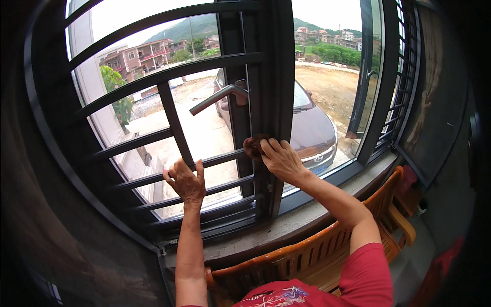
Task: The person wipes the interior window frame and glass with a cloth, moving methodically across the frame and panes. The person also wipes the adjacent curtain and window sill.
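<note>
In front of me stands a dark window frame (pixel 279 66) with a barred grille (pixel 171 120) over its left part. My left hand (pixel 186 181) is closed around a horizontal bar low on the grille, near where an upright bar meets it. A dark brown, soft-looking wad with a reddish edge (pixel 252 147), perhaps a bunched cloth, is pressed to the upright of the frame. My right hand (pixel 282 161) grips it, with the fingers bent over its right side. Above it is a grey metal window handle (pixel 220 98), slanting down to the left, touched by neither hand.
Below the window runs a grey sill (pixel 245 241). A slatted wooden bench (pixel 307 249) stands against it, between me and the wall. Outside, a dark car (pixel 313 128) is parked close to the glass. An outer window sash (pixel 362 77) stands swung out at the right.
</note>
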A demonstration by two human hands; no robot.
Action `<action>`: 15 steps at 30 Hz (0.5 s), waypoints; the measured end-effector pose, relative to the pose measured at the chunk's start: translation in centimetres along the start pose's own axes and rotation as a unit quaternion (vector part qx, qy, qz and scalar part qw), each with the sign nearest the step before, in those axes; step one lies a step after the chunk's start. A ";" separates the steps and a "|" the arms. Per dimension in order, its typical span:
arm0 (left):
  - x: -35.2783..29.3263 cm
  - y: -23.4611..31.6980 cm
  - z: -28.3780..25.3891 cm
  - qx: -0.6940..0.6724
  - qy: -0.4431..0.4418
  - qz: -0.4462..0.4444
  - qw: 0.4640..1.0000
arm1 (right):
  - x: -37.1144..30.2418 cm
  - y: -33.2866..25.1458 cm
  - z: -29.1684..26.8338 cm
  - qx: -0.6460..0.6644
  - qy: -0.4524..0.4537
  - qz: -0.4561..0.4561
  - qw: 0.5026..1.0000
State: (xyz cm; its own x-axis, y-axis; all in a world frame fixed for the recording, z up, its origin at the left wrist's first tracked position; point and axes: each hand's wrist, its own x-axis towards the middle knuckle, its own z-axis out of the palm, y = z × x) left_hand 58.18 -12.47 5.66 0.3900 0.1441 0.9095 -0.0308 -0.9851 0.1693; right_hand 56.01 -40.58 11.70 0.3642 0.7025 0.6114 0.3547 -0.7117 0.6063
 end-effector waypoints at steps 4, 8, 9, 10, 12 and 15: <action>0.1 0.2 -0.5 0.014 -0.050 -0.028 0.998 | 4.8 3.3 -0.9 -0.097 0.126 0.038 0.987; 0.1 -0.2 -0.2 0.021 -0.029 -0.009 0.999 | 8.3 4.7 -3.0 -0.120 0.145 0.146 0.971; 0.1 -0.2 -0.2 0.012 -0.025 -0.002 1.000 | 8.1 4.2 -2.9 -0.112 0.121 0.154 0.974; 0.1 0.0 -0.2 0.009 -0.035 -0.007 0.999 | 7.2 3.6 -1.9 -0.131 0.125 0.139 0.974; 0.2 -0.2 -0.5 -0.002 -0.066 -0.028 0.997 | 4.8 2.8 -0.3 -0.075 0.135 0.093 0.984; 0.1 -0.5 -0.7 0.013 -0.069 -0.028 0.997 | 0.4 2.4 0.5 0.034 0.225 0.099 0.969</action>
State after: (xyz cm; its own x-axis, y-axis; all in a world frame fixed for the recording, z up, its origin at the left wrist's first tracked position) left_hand 57.61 -11.90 5.94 0.5130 0.1872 0.8377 0.0183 -0.9781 0.2073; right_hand 57.37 -42.03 13.13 0.0248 0.4715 0.8815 0.3772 -0.8210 0.4285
